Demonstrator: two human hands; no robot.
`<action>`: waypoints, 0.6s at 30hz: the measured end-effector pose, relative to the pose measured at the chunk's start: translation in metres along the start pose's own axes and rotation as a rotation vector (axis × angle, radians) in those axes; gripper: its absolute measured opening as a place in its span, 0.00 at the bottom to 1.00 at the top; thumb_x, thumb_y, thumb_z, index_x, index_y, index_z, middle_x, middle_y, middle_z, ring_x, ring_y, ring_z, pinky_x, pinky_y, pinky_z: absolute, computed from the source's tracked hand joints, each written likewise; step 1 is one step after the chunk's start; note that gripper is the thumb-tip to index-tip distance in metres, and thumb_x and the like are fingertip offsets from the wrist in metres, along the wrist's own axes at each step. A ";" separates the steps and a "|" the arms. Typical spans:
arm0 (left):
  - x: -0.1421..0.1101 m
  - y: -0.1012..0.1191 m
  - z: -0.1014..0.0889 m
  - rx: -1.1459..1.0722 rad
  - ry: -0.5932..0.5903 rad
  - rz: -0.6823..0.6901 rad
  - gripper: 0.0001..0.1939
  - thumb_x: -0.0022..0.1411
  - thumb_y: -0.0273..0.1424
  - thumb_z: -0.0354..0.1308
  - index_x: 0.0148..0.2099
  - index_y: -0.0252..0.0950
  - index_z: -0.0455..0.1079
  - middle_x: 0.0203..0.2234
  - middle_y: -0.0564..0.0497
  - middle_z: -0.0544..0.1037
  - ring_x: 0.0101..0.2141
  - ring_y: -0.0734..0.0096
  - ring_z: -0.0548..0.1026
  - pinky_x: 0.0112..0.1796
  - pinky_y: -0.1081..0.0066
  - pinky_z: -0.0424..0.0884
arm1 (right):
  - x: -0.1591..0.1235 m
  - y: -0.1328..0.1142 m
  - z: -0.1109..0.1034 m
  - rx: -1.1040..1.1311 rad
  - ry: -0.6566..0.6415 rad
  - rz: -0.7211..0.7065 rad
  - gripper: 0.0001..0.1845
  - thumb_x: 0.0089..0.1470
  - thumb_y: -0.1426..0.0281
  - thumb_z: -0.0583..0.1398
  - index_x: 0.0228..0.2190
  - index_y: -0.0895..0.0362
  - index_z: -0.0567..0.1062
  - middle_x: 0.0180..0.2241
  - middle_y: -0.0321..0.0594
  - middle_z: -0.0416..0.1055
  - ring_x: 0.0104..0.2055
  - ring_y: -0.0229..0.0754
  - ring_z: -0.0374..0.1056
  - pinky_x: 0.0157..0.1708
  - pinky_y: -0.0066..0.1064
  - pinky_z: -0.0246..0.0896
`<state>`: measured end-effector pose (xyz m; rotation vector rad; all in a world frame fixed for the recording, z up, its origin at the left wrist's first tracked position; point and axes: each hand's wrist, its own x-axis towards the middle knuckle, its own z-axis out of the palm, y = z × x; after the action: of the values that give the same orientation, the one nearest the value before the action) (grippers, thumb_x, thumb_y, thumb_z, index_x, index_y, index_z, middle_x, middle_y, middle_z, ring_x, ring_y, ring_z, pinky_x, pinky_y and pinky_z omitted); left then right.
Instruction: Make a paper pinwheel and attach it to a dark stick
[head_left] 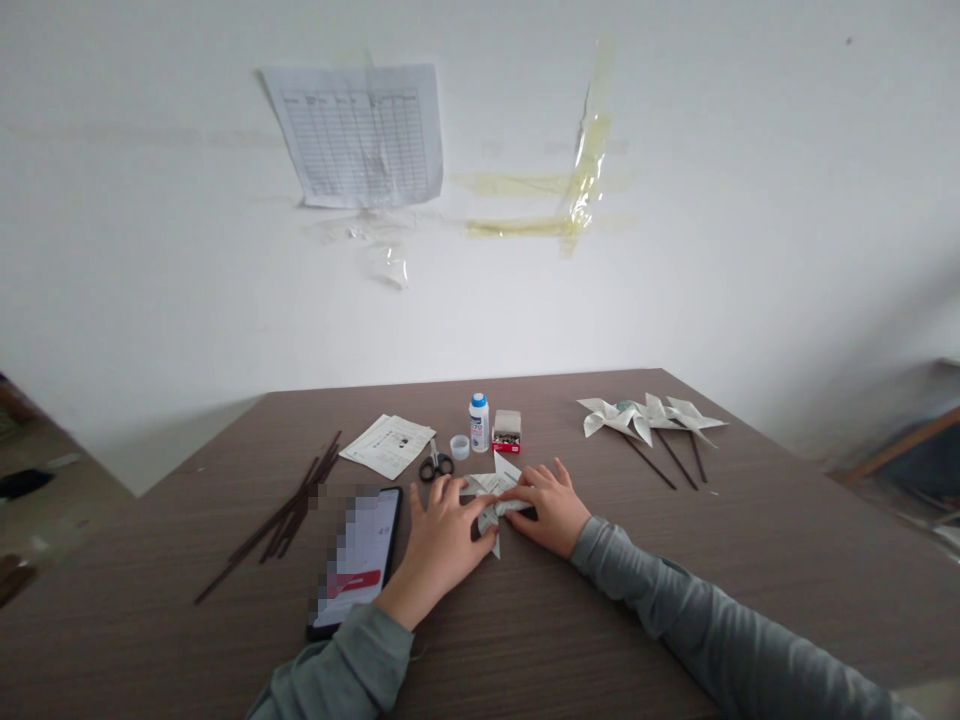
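Observation:
A printed-paper pinwheel (pixel 489 485) lies on the table between my hands, its pointed blades sticking out at the top, left and bottom. From the left, my left hand (pixel 444 535) grips it with thumb and fingers. My right hand (pixel 551 508) pinches its right side near the centre, with some fingers raised. The folds right under my fingertips are partly hidden. Just beyond my left hand lie black-handled scissors (pixel 436 465). Behind the pinwheel stand a small clear cap (pixel 460 447), a white glue bottle with a blue top (pixel 478 425) and an open red box of small pins (pixel 507 435).
Left of my hands lie a phone (pixel 364 560), several thin brown sticks (pixel 289 510) and a stack of printed paper squares (pixel 388 446). Several paper pinwheels on sticks (pixel 651 418) rest at the right rear. A wall with a taped sheet (pixel 364 135) rises behind the table (pixel 750 560).

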<state>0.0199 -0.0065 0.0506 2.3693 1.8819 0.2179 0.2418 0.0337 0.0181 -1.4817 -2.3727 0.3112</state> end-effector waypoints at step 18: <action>-0.001 0.001 0.002 -0.020 0.017 -0.039 0.28 0.81 0.33 0.74 0.77 0.60 0.91 0.80 0.41 0.84 0.83 0.27 0.75 0.85 0.12 0.61 | 0.000 0.005 0.005 0.013 0.023 -0.014 0.16 0.79 0.62 0.73 0.62 0.39 0.97 0.59 0.45 0.91 0.69 0.63 0.83 0.91 0.82 0.52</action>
<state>0.0208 -0.0077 0.0483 2.3234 1.9224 0.2533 0.2440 0.0359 0.0114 -1.4549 -2.3578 0.3045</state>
